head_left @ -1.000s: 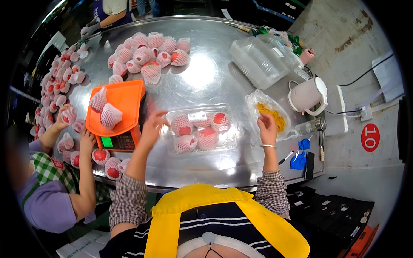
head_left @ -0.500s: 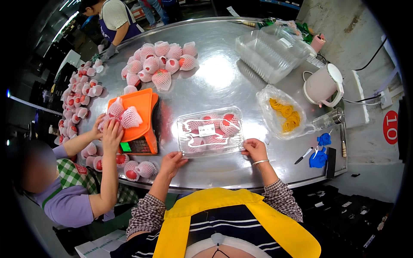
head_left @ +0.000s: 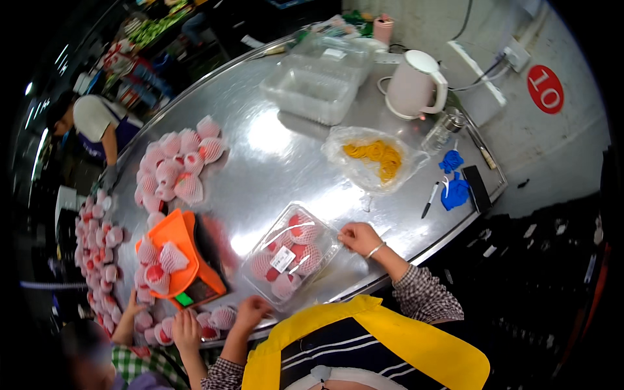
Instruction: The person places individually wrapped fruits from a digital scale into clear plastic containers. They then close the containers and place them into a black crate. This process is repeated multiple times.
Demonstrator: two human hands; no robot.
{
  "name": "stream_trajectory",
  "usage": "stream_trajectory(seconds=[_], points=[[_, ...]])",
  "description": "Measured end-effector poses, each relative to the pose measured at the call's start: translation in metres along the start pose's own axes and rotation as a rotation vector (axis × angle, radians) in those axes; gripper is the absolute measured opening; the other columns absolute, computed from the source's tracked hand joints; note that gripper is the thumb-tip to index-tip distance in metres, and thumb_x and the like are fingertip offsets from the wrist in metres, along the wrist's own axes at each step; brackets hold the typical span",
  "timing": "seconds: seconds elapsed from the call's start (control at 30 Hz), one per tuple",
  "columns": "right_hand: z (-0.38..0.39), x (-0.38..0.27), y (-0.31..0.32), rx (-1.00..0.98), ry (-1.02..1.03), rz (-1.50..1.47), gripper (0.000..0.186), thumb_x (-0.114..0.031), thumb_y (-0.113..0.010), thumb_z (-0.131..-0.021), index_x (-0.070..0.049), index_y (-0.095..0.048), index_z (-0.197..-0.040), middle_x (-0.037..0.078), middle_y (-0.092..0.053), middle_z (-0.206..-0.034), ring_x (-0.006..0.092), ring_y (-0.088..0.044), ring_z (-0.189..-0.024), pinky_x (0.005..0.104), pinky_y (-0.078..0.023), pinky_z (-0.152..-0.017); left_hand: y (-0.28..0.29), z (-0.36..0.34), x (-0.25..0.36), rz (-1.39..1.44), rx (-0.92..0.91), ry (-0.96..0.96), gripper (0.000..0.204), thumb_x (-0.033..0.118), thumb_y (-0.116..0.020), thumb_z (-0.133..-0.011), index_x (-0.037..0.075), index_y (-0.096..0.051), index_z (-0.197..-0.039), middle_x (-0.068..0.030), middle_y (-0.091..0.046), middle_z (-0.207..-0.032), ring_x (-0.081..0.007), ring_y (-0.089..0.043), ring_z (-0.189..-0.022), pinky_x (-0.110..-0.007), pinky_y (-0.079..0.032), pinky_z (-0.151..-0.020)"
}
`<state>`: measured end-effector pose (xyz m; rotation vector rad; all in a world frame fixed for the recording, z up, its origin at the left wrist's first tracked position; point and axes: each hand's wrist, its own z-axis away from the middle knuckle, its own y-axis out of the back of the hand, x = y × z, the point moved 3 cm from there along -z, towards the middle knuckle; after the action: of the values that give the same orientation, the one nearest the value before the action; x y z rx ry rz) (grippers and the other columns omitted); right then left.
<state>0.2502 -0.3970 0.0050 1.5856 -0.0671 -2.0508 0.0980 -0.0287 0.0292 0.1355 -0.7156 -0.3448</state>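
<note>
A clear plastic fruit box [head_left: 311,281] lies turned at an angle on the metal table. Inside are several red fruits in pale foam nets, and a white label [head_left: 282,259] is on its lid. My right hand [head_left: 361,239] closes its fingertips on the box's right edge. Beside the near corner, my left hand [head_left: 252,313] has its fingers loosely bent and apart, seemingly off the box; it is slightly blurred. To the left, a co-worker's hand [head_left: 187,328] is by an orange scale [head_left: 200,263] with netted fruits in its tray.
Netted fruits [head_left: 170,166] are heaped at the far left, with more along the left edge. Stacked clear trays [head_left: 312,88], a kettle [head_left: 413,84], a bag of yellow rubber bands [head_left: 374,159], a marker [head_left: 429,199] and blue items [head_left: 454,191] occupy the table's right side.
The view has swung right, and the box appears turned anticlockwise. My left hand has come off its corner; my right remains at the edge. The co-worker's hands have moved lower beside the scale.
</note>
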Motion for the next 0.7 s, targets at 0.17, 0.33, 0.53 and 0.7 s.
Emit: stream_trajectory(seconds=[0.17, 0.33, 0.53, 0.7], points=[[-0.056, 0.0, 0.101, 0.817, 0.153, 0.3, 0.011, -0.016, -0.061, -0.082, -0.006, -0.066, -0.086, 0.016, -0.064, -0.088, 0.0353, -0.061, -0.084, 0.0427, -0.049, -0.075, 0.063, -0.08, 0.102, -0.215, 0.429, -0.594, 0.036, 0.021, -0.074, -0.08, -0.003, -0.058, -0.102, -0.0093, -0.064, -0.091, -0.0181, -0.061, -0.084, -0.03, -0.05, -0.074], [-0.11, 0.03, 0.123, 0.72, -0.072, 0.699, 0.012, -0.015, -0.059, -0.082, -0.006, -0.067, -0.085, 0.017, -0.063, -0.092, 0.0351, -0.062, -0.085, 0.0442, -0.05, -0.076, 0.008, -0.14, 0.15, -0.254, -0.251, -0.195, 0.042, 0.021, -0.082, -0.074, -0.002, -0.055, -0.097, -0.0059, -0.061, -0.083, -0.0156, -0.062, -0.078, -0.028, -0.049, -0.067], [-0.099, 0.033, 0.119, 0.74, 0.312, 0.37, 0.006, -0.011, -0.058, -0.087, -0.005, -0.059, -0.086, 0.012, -0.061, -0.077, 0.0277, -0.061, -0.071, 0.038, -0.051, -0.063, 0.001, -0.13, 0.129, 0.042, -0.412, -0.135, 0.038, 0.014, -0.085, -0.067, 0.0, -0.055, -0.086, -0.0076, -0.063, -0.076, -0.0141, -0.062, -0.071, -0.025, -0.048, -0.06], [-0.059, 0.035, 0.082, 0.242, -0.093, -0.696, 0.009, -0.013, -0.059, -0.093, -0.007, -0.059, -0.086, 0.0, -0.054, -0.061, 0.0071, -0.051, -0.052, 0.0213, -0.041, -0.05, -0.016, -0.105, 0.161, -0.013, -0.663, -0.159, 0.1, 0.018, -0.085, -0.064, 0.002, -0.028, -0.144, -0.0138, -0.052, -0.128, -0.0224, -0.049, -0.119, -0.035, -0.039, -0.102]])
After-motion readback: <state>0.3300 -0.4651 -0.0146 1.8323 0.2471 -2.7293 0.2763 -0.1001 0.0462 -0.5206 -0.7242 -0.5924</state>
